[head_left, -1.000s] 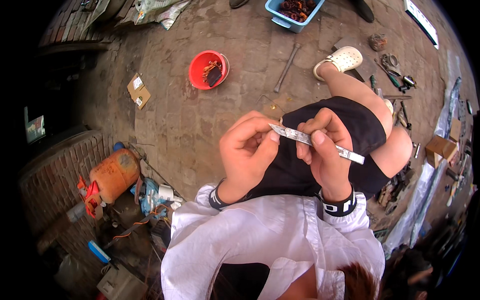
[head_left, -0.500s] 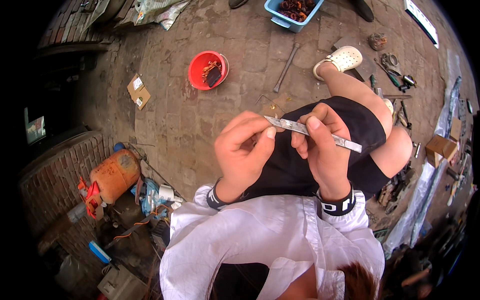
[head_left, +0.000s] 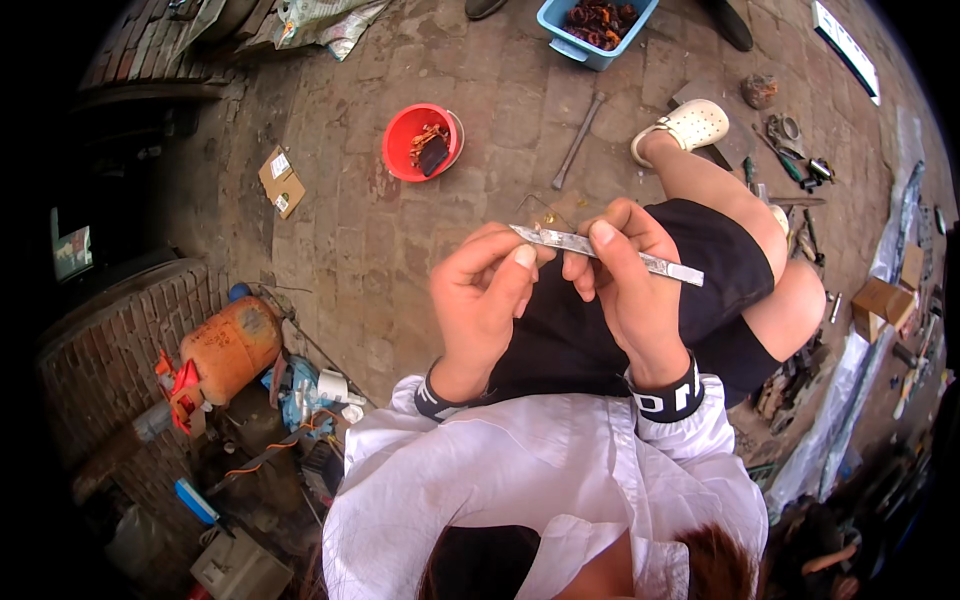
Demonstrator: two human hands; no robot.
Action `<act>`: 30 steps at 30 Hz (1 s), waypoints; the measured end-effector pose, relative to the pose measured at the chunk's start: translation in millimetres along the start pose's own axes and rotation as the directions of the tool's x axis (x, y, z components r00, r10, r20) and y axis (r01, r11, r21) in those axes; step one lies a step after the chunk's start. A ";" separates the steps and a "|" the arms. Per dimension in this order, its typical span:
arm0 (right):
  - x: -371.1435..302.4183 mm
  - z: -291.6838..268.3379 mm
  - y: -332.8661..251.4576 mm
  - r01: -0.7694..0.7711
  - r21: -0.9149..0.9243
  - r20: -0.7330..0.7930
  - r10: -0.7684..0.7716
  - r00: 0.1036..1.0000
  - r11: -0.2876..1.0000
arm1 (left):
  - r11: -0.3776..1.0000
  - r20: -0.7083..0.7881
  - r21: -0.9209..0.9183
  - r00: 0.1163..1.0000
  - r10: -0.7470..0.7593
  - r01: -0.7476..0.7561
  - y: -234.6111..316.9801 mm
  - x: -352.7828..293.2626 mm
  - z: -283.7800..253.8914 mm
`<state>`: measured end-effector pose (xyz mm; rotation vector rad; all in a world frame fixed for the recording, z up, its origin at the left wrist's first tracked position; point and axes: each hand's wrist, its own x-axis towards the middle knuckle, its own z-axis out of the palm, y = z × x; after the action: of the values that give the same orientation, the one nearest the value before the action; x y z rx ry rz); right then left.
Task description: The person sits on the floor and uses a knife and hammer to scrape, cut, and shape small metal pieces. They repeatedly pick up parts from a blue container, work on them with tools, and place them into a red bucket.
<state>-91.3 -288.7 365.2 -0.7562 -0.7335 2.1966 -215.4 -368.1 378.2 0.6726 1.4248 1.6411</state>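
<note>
Bare paving [head_left: 400, 240] lies open left of centre. Upper centre, a red bowl [head_left: 420, 142], a hammer [head_left: 578, 142] and a blue tub [head_left: 596, 24] crowd it; tools [head_left: 790, 140] litter the upper right.

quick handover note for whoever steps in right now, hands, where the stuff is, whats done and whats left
Left hand: closed, thumb and fingers pinching the left end of the thin metal strip.
Right hand: closed on the strip's middle, thumb on top; the right end sticks out free above the knee.
The strip is held level in front of the lap, off the ground.
Nearby on the brick floor: red bowl, blue tub, long metal rod.
Done: strip picked up and gripped by both hands.
Left: nothing on the strip looks altered yet; it has not been set down.
</note>
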 end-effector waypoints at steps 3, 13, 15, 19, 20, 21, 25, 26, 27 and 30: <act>3.9 1.8 2.6 0.030 -0.028 0.007 -0.030 1.000 0.999 | 0.998 0.012 0.056 1.000 -0.011 0.011 1.6 2.4 -1.8; 1.4 0.9 -3.0 -0.019 0.035 0.029 0.018 0.999 0.999 | 1.000 -0.020 -0.015 1.000 -0.023 0.023 2.5 -0.1 -0.3; 1.6 1.3 -1.8 -0.028 0.046 0.030 0.027 0.999 0.999 | 1.000 -0.013 0.014 1.000 0.005 -0.005 -1.2 -0.9 -3.4; 0.9 4.5 3.7 0.003 0.039 -0.006 -0.002 1.000 0.999 | 0.999 0.001 0.050 1.000 0.017 -0.017 -2.5 1.0 -6.4; 0.6 5.4 6.1 0.009 0.035 -0.013 -0.008 1.000 0.999 | 0.998 -0.006 0.059 1.000 0.021 -0.021 -2.0 0.4 -5.4; 0.5 5.9 7.3 0.014 0.031 -0.020 -0.014 1.000 0.999 | 0.997 -0.012 0.067 1.000 0.025 -0.024 -1.7 0.0 -4.3; -0.1 3.8 7.2 -0.018 0.036 0.014 0.018 1.000 0.999 | 0.999 -0.097 -0.019 0.995 0.025 -0.027 -6.5 -1.9 0.5; -0.8 4.3 5.4 -0.033 0.029 0.008 0.032 0.999 0.999 | 0.999 -0.103 -0.011 0.994 0.030 -0.031 -6.4 -2.8 0.6; -1.2 5.0 4.3 -0.047 0.022 0.001 0.047 0.999 0.999 | 0.999 -0.108 -0.003 0.994 0.034 -0.035 -6.3 -3.5 0.3; 1.3 7.9 7.0 -0.017 -0.013 -0.008 0.017 1.000 1.000 | 0.996 -0.046 0.066 0.997 0.070 -0.066 -8.5 -1.3 -7.3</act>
<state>-100.4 -294.1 365.4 -0.7793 -0.7410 2.2047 -218.7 -373.0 368.6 0.7295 1.5097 1.6801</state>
